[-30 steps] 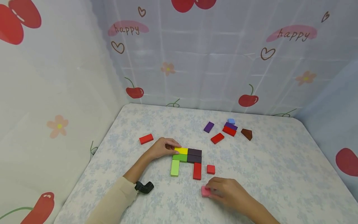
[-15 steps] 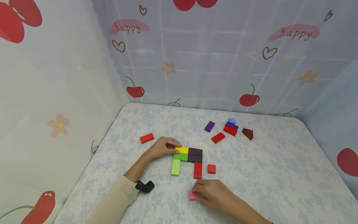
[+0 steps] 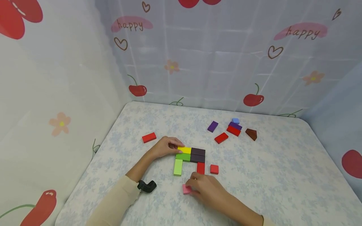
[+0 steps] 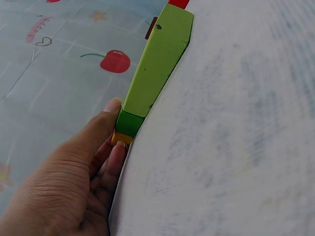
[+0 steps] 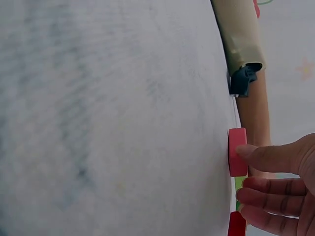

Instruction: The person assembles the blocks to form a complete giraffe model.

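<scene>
My left hand (image 3: 164, 147) pinches the left end of a yellow block (image 3: 186, 150), which lies against a green block (image 3: 183, 157). Two dark purple-black blocks (image 3: 198, 158) adjoin them on the right. From this row a light green block (image 3: 178, 167) extends toward me on the left, and a red block (image 3: 200, 168) on the right, partly covered by my other hand. Between thumb and fingers of my right hand (image 3: 207, 190) is a pink block (image 3: 186, 189), low over or on the table below the gap. In the right wrist view the thumb presses the pink block (image 5: 237, 152).
A small red block (image 3: 214, 169) lies right of the row. Beyond are purple, red and blue blocks (image 3: 233, 130) and a brown angular block (image 3: 251, 134). Another red block (image 3: 149, 137) lies behind my left hand. Patterned cloth walls (image 3: 198, 62) border the table (image 3: 282, 175).
My right hand has moved left and slightly away from me with the pink block, below the gap between the light green and red blocks. The left hand keeps its place at the yellow block.
</scene>
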`<action>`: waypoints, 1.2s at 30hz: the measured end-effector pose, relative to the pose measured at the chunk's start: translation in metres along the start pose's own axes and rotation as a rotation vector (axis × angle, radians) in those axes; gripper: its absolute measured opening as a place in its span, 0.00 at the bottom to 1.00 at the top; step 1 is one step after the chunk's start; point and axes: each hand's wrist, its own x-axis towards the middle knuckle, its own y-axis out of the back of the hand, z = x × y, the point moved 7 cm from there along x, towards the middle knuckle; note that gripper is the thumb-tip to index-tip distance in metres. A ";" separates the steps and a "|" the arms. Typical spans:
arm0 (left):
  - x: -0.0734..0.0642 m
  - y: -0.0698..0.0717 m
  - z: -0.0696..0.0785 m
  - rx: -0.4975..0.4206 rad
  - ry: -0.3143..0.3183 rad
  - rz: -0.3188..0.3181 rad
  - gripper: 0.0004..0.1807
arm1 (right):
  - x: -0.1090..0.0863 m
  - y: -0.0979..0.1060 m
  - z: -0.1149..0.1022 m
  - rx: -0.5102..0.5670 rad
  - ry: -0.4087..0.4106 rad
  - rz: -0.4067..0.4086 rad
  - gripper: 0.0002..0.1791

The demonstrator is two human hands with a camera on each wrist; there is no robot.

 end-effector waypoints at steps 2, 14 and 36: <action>0.000 0.000 0.001 0.000 -0.010 -0.002 0.15 | 0.004 0.000 -0.001 0.008 -0.002 0.010 0.13; -0.001 0.002 0.006 -0.001 -0.018 -0.003 0.15 | 0.028 -0.008 -0.011 -0.015 0.016 0.042 0.10; -0.001 0.001 0.008 -0.004 -0.014 0.003 0.16 | 0.042 -0.012 -0.009 -0.004 -0.038 0.078 0.10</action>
